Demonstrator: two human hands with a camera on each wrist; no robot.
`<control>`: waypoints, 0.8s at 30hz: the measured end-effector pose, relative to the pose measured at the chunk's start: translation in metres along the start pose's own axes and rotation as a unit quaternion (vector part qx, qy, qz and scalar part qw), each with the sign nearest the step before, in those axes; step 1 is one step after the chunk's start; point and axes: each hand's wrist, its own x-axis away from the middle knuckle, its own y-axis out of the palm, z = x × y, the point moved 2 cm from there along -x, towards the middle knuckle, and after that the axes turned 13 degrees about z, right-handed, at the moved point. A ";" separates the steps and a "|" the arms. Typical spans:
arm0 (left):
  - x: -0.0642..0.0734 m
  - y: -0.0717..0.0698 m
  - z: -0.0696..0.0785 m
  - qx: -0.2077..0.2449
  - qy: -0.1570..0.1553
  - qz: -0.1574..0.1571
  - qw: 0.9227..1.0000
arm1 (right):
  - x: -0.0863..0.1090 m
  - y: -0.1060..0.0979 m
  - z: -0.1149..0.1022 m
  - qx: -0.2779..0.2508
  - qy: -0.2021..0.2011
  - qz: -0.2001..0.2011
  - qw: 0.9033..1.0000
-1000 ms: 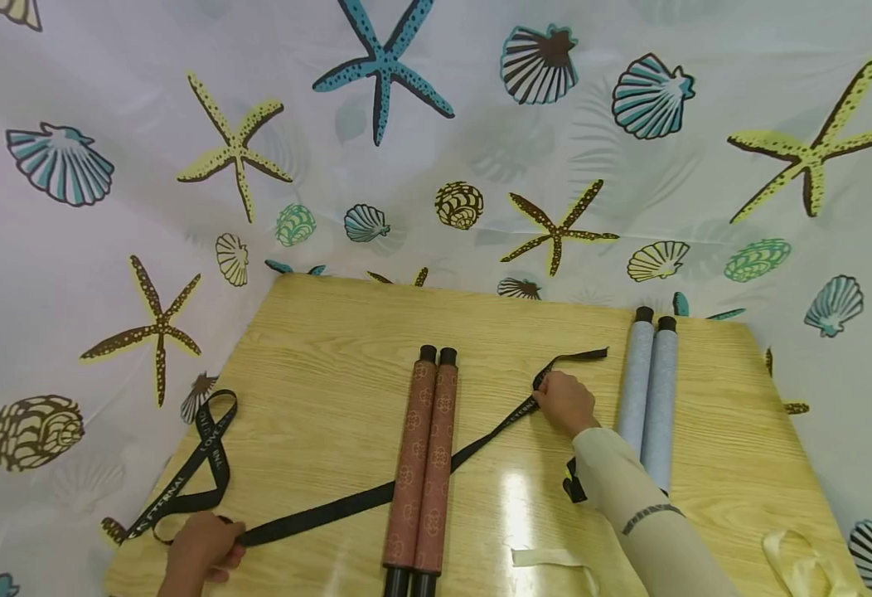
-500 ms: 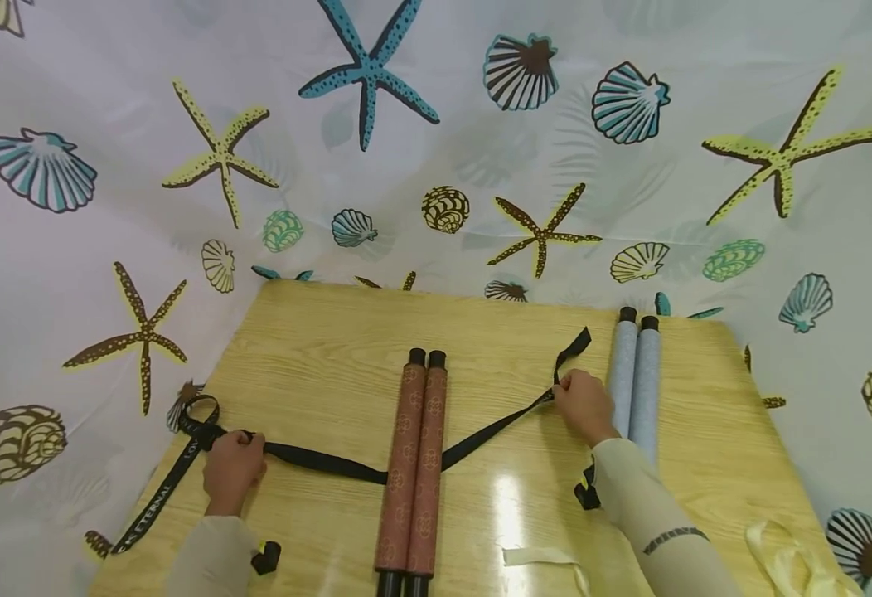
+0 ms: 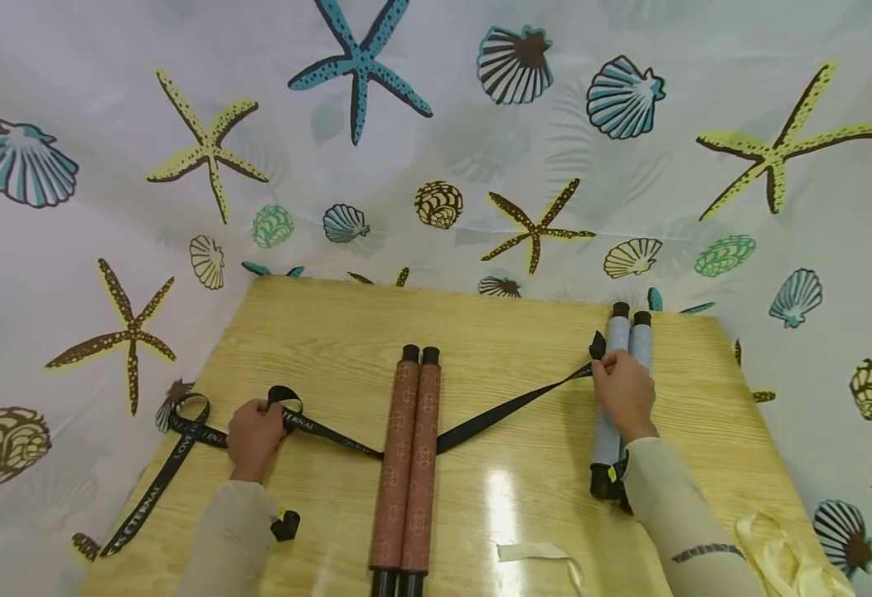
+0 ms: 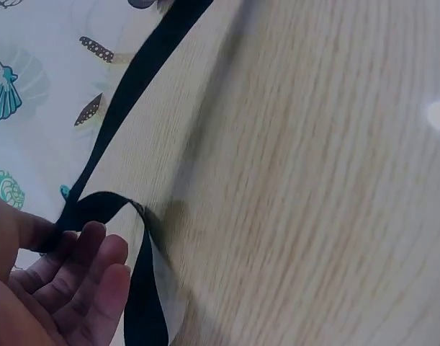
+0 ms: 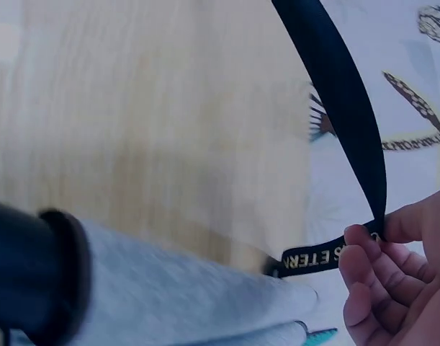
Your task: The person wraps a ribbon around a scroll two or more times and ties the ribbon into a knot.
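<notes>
ribbon [image 3: 499, 414] pinched by left hand [image 3: 255, 435], room open toward table's far edge [image 3: 317, 287], and right hand [image 3: 625, 391], near grey rolls [image 3: 607, 439]

Two grey-blue, black-ended cylindrical rolls [image 3: 606, 435] and loose cream ribbon [image 3: 809, 572] lie on the light wood-grain counter [image 3: 317, 332]; white shell-printed fabric [image 3: 399, 149] hangs behind.

On the wood-grained tabletop [image 3: 317, 332] we see two reddish rolls [image 3: 397, 460] side by side, two grey rolls [image 3: 606, 439] farther right, a cream strip [image 3: 533, 550], looped cream ribbon [image 3: 770, 546], and, at left, part of a black ribbon [image 3: 145, 502].
</notes>
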 end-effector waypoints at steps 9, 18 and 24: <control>-0.003 0.005 0.009 0.055 -0.037 0.007 0.998 | -0.018 -0.035 -0.002 -0.028 0.002 0.085 0.996; -0.006 0.002 0.018 0.134 -0.070 -0.002 0.989 | -0.032 -0.067 -0.004 -0.058 0.037 0.128 0.989; -0.006 0.003 0.027 0.258 -0.119 -0.013 0.959 | -0.028 -0.083 -0.001 -0.080 0.051 0.160 0.983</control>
